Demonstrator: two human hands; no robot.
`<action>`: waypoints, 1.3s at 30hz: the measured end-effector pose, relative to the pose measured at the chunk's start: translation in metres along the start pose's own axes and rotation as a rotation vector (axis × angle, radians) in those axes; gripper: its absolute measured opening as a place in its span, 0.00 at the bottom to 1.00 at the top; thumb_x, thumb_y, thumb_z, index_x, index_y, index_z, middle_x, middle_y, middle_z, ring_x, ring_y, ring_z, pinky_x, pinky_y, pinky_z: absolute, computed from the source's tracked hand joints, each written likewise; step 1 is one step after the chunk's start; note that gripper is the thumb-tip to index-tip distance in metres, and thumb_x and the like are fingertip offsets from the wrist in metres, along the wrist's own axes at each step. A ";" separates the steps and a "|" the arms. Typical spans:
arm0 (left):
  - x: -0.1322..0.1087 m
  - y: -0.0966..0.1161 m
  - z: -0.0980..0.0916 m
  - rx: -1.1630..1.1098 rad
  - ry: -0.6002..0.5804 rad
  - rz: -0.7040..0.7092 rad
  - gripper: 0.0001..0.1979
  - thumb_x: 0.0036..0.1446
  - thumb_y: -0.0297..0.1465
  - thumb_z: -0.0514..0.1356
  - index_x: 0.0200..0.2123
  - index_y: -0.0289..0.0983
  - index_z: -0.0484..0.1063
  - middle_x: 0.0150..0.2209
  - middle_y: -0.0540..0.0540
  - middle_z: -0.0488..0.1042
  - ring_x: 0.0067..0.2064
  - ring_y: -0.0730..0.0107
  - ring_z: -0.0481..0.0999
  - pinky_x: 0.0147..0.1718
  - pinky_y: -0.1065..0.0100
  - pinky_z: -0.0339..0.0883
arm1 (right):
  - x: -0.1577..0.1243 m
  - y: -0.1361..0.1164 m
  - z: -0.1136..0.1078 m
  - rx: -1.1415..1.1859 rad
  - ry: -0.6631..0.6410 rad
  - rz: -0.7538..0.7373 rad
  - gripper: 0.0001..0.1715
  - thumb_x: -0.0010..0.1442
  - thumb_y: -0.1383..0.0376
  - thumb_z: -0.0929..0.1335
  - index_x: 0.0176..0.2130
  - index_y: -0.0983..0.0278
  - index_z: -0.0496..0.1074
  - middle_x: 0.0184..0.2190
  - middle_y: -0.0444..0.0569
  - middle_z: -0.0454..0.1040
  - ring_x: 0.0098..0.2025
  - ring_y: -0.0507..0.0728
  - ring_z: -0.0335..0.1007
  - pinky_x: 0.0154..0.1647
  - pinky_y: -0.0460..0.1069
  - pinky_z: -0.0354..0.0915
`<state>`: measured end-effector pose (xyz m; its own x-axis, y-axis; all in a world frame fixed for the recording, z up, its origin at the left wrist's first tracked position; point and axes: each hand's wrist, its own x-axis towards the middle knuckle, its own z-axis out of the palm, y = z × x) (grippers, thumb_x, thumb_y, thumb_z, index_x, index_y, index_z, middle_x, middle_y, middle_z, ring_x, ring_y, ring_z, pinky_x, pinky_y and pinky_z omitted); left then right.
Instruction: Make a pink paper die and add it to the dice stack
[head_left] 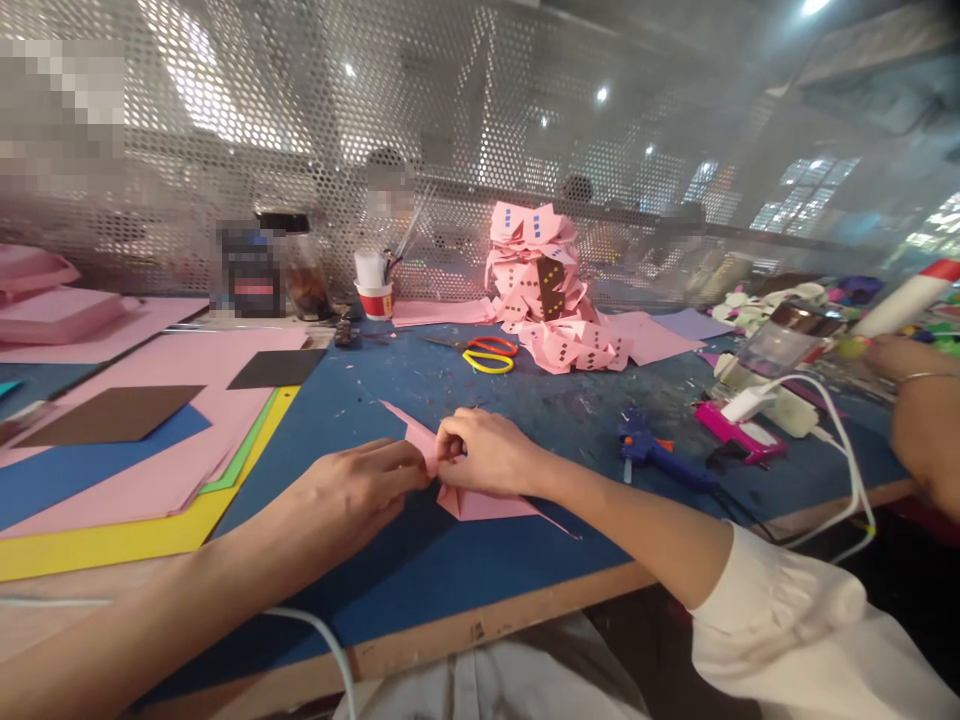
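A folded piece of pink paper (480, 502) lies on the blue table top (420, 560) in front of me, one pointed corner sticking out to the upper left. My left hand (352, 492) pinches its left edge with closed fingers. My right hand (484, 452) presses down on the paper's top with curled fingers, touching the left hand's fingertips.
Sheets of pink, brown, blue, green and yellow paper (127, 450) lie at the left. A pile of folded pink pieces (551, 295), scissors (484, 352), a blue glue gun (652, 452), a white cable (840, 440) and another person's arm (919, 420) are behind and right.
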<state>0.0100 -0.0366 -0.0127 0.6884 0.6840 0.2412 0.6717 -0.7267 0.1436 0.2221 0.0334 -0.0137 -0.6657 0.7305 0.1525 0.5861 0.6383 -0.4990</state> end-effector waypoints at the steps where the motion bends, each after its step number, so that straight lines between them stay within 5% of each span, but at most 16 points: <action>1: -0.001 0.000 -0.001 0.010 0.000 0.009 0.15 0.66 0.21 0.50 0.45 0.39 0.74 0.42 0.44 0.76 0.42 0.65 0.78 0.40 0.66 0.69 | 0.000 0.000 0.000 0.003 -0.001 0.000 0.08 0.53 0.59 0.72 0.32 0.60 0.75 0.32 0.43 0.73 0.32 0.51 0.66 0.34 0.46 0.57; 10: -0.014 -0.003 0.004 0.066 0.083 0.079 0.18 0.66 0.21 0.49 0.52 0.40 0.72 0.51 0.44 0.77 0.48 0.66 0.79 0.46 0.68 0.73 | 0.004 0.004 0.000 0.069 -0.018 0.026 0.06 0.50 0.62 0.72 0.31 0.60 0.74 0.30 0.40 0.74 0.31 0.50 0.66 0.31 0.45 0.54; 39: -0.019 -0.004 0.009 0.127 0.138 0.116 0.18 0.67 0.22 0.49 0.53 0.39 0.73 0.52 0.44 0.78 0.49 0.65 0.80 0.47 0.65 0.76 | 0.003 0.010 0.003 0.107 -0.009 -0.013 0.04 0.50 0.65 0.71 0.32 0.61 0.74 0.32 0.42 0.74 0.32 0.50 0.67 0.33 0.45 0.57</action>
<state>-0.0035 -0.0462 -0.0269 0.7249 0.5751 0.3791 0.6256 -0.7801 -0.0129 0.2247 0.0406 -0.0204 -0.6770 0.7200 0.1522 0.5254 0.6177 -0.5852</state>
